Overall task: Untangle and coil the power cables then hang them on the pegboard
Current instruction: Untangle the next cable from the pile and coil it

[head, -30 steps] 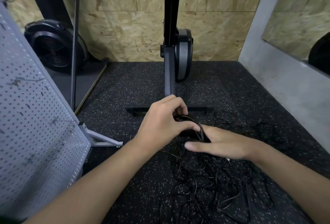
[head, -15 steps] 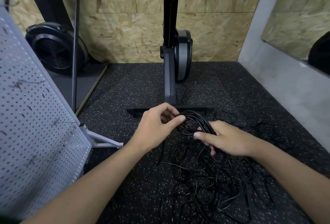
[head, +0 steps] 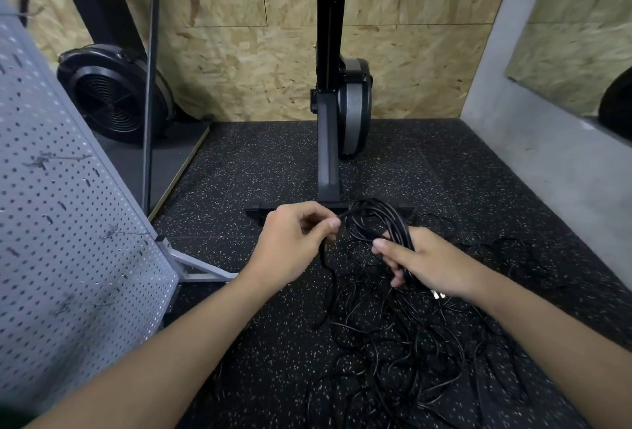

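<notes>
Coiling step: right hand (head: 431, 266) grips black cable coil (head: 375, 220) above floor tangle (head: 410, 343), left hand (head: 290, 247) pinches the feeding strand (head: 327, 278); next, likely another loop laid on, pegboard (head: 68, 223) standing at left

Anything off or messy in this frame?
Yes: the black cables lie in a tangled heap on the floor. Only a few loops are gathered, gripped in the right hand; the left hand pinches one strand.
</notes>
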{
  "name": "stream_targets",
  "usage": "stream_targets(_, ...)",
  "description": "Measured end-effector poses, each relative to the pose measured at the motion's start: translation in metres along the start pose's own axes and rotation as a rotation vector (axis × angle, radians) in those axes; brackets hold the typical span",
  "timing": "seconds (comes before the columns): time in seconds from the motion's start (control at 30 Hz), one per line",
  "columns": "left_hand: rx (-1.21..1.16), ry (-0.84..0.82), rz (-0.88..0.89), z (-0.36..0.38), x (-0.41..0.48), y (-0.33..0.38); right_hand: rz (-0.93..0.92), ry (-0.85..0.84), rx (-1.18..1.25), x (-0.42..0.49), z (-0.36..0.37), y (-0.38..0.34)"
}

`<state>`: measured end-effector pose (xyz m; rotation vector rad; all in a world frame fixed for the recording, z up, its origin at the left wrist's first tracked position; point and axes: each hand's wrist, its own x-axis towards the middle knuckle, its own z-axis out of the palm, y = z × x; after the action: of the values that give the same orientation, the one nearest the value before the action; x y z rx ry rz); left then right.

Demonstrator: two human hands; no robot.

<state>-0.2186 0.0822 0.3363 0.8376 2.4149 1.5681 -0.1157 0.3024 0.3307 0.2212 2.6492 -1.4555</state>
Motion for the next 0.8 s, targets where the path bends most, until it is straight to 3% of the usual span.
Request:
stream_targets(0.23, -0.524, 0.103, -0.305, 0.023, 0.003, 0.017, -0.083, 0.148, -0.086, 0.003, 0.020, 0.007)
stream_targets(0.37, -0.634, 0.041, -0.408, 0.028, 0.007, 0.013, -0.092, 0.042, -0.010, 0.002, 0.022, 0.006)
stream_targets(0.53, -0.597, 0.030, -0.416, 0.027, 0.005, 0.007, -0.090, -0.048, -0.028, -0.001, 0.024, 0.000)
stream_targets(0.7, -0.034, 0.049, -0.117, 0.013, 0.001, 0.005, -0.086, -0.077, 0.050, -0.008, 0.019, -0.007)
stream_targets(0.8, -0.093, -0.042, -0.100, 0.014, -0.001, 0.003, -0.087, -0.029, 0.063, -0.010, 0.013, -0.010)
